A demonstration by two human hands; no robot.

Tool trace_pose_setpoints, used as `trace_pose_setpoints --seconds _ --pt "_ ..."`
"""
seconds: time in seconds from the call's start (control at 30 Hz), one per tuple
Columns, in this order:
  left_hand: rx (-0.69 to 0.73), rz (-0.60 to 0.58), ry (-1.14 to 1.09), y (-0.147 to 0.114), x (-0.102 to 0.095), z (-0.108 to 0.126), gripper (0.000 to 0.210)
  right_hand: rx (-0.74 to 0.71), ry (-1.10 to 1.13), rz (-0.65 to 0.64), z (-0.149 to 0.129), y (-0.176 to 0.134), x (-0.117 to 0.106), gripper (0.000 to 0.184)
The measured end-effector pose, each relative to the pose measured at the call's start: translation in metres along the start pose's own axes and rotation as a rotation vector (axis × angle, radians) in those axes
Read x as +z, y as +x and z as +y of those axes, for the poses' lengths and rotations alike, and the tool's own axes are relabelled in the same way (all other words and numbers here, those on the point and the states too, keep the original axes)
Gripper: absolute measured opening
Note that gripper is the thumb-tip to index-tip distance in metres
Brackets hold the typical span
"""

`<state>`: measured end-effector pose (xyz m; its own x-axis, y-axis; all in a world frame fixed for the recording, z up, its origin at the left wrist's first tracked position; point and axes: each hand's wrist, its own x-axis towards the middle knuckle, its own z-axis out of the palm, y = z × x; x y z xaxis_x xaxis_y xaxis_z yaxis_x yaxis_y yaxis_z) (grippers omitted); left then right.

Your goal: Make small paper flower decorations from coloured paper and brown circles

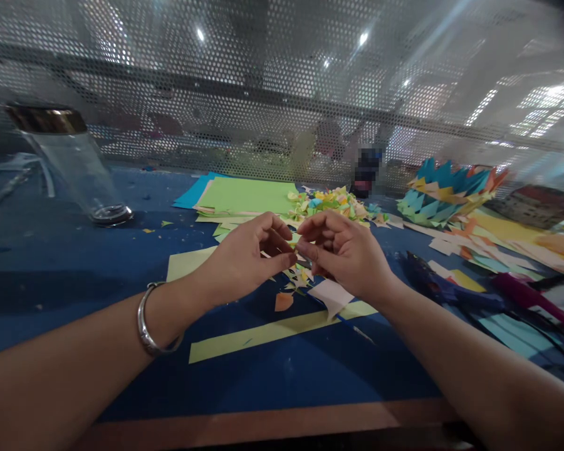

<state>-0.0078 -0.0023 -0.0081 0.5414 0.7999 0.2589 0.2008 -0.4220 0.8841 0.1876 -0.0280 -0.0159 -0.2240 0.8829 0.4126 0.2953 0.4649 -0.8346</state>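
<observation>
A blue table (310, 382) is carrying a lidded bottle (78, 166), stacked coloured sheets (251, 195), a heap of paper scraps (338, 205), a long pale yellow strip (272, 331)

paper strip (282, 331), matt; bangle (143, 324), glossy metal; bottle (78, 166), smooth, perhaps glass; tabletop (263, 388), matt.

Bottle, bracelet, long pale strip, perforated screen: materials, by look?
Bottle: glossy glass or clear hard plastic, see-through; its lid looks metallic, from the brownish-gold shine.
Bracelet: probably polished metal, silvery with highlights.
Long pale strip: likely matte paper, thin, flat, no shine.
Perforated screen: probably sheet metal, grey with regular holes.
</observation>
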Motion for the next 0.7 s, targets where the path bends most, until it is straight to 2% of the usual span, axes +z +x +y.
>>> trace_pose_setpoints --seconds 0.27,0.43,0.53,0.63,0.7 --pt "-0.143 -0.047 -0.206 0.002 0.000 -0.002 0.023 0.002 -0.016 -0.023 0.005 -0.001 0.003 0.020" --pt "-0.246 -0.090 -0.267 0.001 -0.002 0.004 0.027 -0.019 -0.027 0.015 0.004 -0.001 0.003 0.020" --pt "-0.272 -0.008 -0.299 0.003 -0.004 0.004 0.027 -0.021 -0.078 0.100 0.000 0.000 0.000 0.021" --pt "-0.254 0.149 -0.343 0.007 -0.008 -0.001 0.025 -0.037 -0.140 0.193 -0.001 0.002 -0.006 0.020" --pt "-0.232 0.241 -0.374 0.011 -0.012 -0.005 0.023 -0.045 -0.229 0.199 0.002 0.004 -0.012 0.018"
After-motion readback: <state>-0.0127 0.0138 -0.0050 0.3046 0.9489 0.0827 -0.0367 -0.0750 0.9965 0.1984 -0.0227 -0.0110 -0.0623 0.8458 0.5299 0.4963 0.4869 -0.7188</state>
